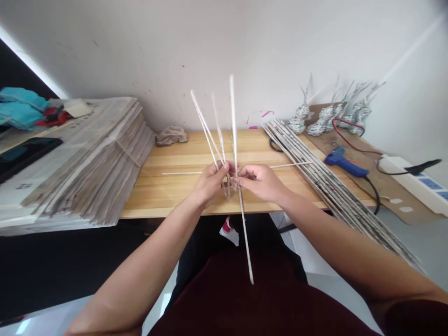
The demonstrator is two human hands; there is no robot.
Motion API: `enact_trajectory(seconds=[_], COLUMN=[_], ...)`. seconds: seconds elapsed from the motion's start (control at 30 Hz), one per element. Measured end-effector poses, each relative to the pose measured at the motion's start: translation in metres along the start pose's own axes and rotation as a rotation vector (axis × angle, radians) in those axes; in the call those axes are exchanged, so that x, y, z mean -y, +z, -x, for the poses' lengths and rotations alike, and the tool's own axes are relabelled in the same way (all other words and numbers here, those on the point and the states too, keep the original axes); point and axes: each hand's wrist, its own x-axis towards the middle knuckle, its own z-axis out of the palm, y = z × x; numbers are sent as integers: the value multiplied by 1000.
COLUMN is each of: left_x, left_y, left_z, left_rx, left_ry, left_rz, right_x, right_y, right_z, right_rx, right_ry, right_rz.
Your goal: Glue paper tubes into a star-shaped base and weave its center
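Observation:
My left hand [212,181] is closed around several thin white rods that look like rolled paper sticks [209,134], fanning upward from the fingers. Below the fingertips the sticks bend and cross close together. In a pinch, my right hand [261,181] grips one long paper stick [246,233] that runs from above the hands down toward my lap. Other sticks stretch out sideways, one to the left [180,173] and one to the right [291,165]. Both hands meet just above the wooden table [168,196]. Where the sticks join is partly hidden by my fingers.
A tall stack of newspapers [122,154] stands left, with a phone [31,156] on it. A crumpled cloth [171,136] lies by the wall. To the right are a bundle of paper sticks [315,182], a blue glue gun [346,164], woven paper pieces [324,120] and a power strip [413,182].

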Motion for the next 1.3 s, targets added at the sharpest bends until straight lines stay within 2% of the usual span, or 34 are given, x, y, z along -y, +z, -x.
enact_trajectory(seconds=[0.13, 0.37, 0.57, 0.8, 1.03, 1.3], left_x=[-1, -7, -5, 13, 29, 33], left_y=[-3, 1, -5, -10, -16, -15], left_z=[-15, -30, -53, -73, -78, -80], left_rx=[-17, -69, -194, -193, -242, -209], left_ry=[56, -10, 133, 213, 229, 246], left_rz=[-195, 3, -64, -244, -148, -155], right_x=[-11, -17, -21, -35, -41, -39], right_y=[-5, -7, -9, -5, -3, -2], right_z=[-5, -11, -17, -26, -30, -29], right_rx=[-92, -224, -317, -373, -380, -374], right_ry=[-33, -108, -122, -191, -155, -134], right_rz=[12, 13, 141, 221, 236, 311])
